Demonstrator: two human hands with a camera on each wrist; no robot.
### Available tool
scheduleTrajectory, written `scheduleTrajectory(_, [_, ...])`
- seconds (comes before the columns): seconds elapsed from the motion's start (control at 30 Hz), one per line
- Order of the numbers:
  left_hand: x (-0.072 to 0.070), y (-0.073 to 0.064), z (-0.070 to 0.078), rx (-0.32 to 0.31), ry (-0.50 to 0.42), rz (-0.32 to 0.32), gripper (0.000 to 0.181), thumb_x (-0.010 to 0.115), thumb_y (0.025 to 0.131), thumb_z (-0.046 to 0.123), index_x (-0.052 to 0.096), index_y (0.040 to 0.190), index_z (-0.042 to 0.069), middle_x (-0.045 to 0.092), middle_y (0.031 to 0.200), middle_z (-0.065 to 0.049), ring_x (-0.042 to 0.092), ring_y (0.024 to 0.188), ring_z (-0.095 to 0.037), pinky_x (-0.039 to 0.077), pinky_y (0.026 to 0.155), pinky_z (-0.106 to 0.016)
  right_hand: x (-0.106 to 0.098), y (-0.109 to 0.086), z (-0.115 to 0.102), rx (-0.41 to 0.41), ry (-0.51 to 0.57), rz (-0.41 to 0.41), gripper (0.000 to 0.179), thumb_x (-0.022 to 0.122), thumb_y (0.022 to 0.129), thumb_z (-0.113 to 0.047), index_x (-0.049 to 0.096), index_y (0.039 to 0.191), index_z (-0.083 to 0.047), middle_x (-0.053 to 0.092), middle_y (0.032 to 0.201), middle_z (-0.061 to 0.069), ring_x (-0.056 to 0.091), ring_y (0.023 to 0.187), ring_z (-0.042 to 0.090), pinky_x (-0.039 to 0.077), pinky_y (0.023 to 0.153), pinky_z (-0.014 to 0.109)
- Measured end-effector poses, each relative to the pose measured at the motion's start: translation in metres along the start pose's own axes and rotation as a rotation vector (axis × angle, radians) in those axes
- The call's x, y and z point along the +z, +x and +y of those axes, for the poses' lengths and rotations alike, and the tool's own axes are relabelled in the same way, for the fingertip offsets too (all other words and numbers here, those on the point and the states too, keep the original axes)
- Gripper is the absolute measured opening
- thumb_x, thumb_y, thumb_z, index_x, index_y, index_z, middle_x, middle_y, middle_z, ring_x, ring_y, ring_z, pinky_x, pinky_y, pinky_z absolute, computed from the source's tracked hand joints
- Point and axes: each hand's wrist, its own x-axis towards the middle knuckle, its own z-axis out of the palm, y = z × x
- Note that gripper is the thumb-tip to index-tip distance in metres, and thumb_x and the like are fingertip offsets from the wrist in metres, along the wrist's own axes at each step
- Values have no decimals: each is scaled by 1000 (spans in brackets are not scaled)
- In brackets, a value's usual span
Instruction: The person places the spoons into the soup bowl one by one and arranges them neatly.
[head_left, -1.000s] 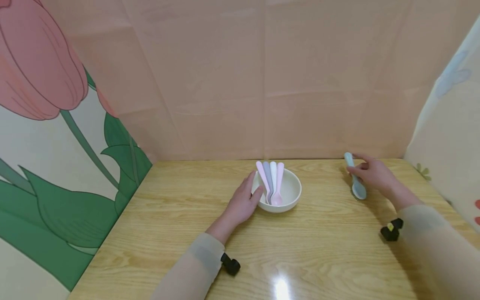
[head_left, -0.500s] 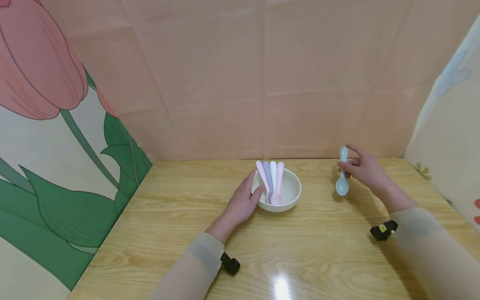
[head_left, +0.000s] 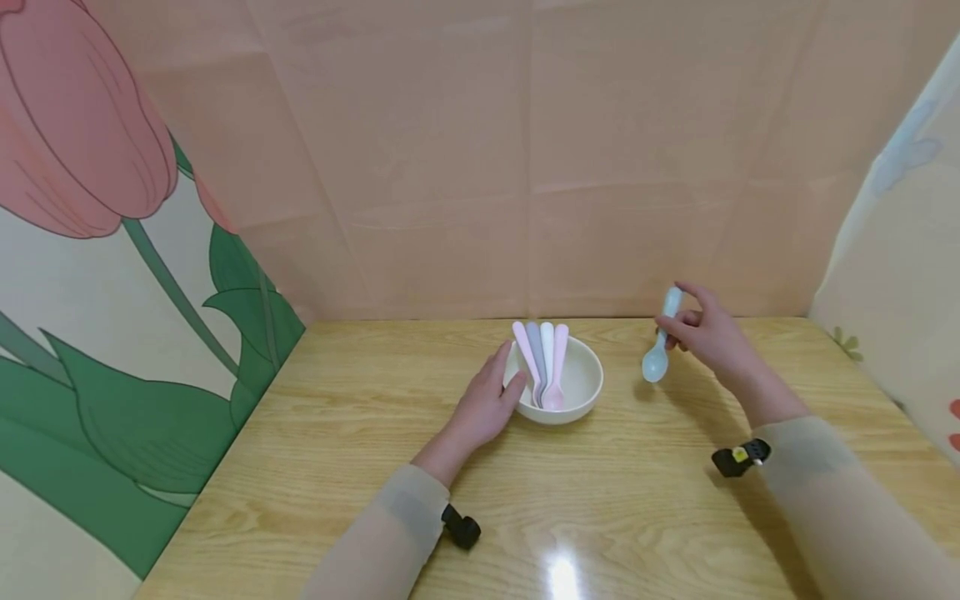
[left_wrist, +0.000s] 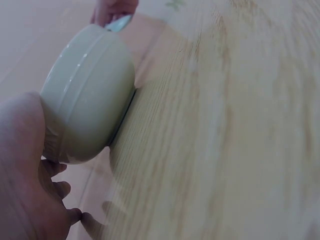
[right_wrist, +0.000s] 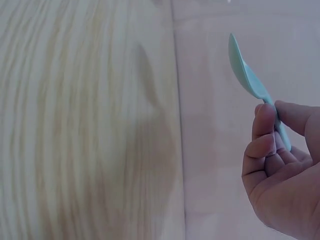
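A white bowl [head_left: 585,379] stands on the table, with several small spoons leaning in it: pink spoons [head_left: 557,367], a grey-purple one [head_left: 534,342] and a white one [head_left: 547,337]. My left hand [head_left: 483,404] rests against the bowl's left side, thumb at the rim and fingers along the outer wall. To the right, my right hand [head_left: 708,337] pinches a pale blue spoon [head_left: 655,364] by its handle, raised above the table with its bowl end downward. The right wrist view shows the thumb and fingers round the spoon's handle [right_wrist: 280,132].
The wood-grain table [head_left: 337,467] ends at a pink cloth backdrop [head_left: 420,208]. A tulip-printed panel [head_left: 97,375] flanks it on the left and a pale printed panel [head_left: 907,308] on the right. Light glares off the table's front.
My right hand has lifted the pale blue spoon and carried it left toward the bowl, its handle now tilting the other way. The left hand and the bowl have stayed put.
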Motion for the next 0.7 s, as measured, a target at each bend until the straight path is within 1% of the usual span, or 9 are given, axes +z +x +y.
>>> scheduleTrajectory(0.23, [-1,-1,0,0,2,-6,74,38,118,52,13,179,20,23,182,-7,25,166,-27,25,133,-48,9,3,-7,-12,49,25,87,66,114,-25,9,178,-8,78,92,0,69,76,14,55,71,26])
scheduleTrajectory(0.47, [-2,-2,1,3,4,-6,75,38,118,55,14,179,19,23,182,-8,25,166,-27,25,133,-48,18,3,-21,-20,145,23,84,62,115,-23,8,177,-7,79,98,-2,70,77,15,58,74,26])
scheduleTrajectory(0.7, [-1,-1,0,8,6,-5,75,38,118,54,14,179,18,24,182,-9,25,166,-27,25,133,-48,28,2,-33,-28,183,31,81,61,115,-20,10,177,-8,78,98,-4,71,79,14,59,77,27])
